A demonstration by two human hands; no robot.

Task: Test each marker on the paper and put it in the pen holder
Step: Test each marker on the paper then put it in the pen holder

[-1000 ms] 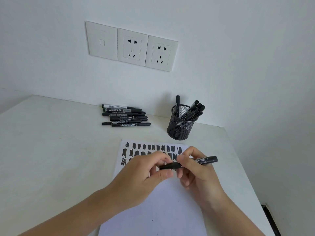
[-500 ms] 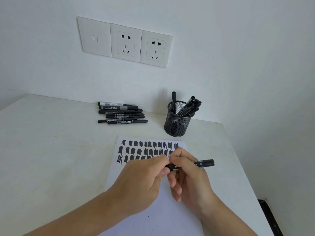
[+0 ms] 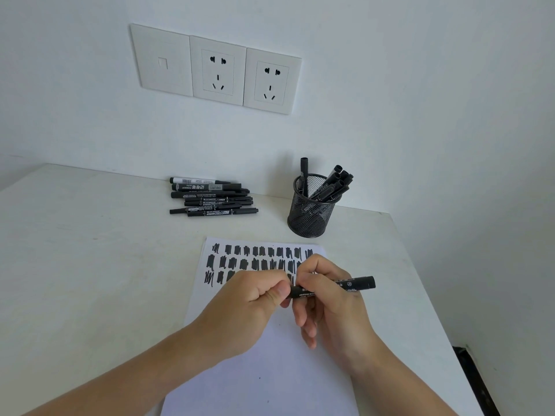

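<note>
Black marker [image 3: 357, 283] is pinched between left hand [image 3: 246, 307] and right hand [image 3: 330, 310] fingers [image 3: 316, 265]; the hidden cap should be worked straight.

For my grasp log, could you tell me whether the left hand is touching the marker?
Touching. In the head view the left hand pinches one end of the marker; no gap shows.

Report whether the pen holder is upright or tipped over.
Upright: the pen holder stands on its base on the table, markers sticking out of its top.
</note>
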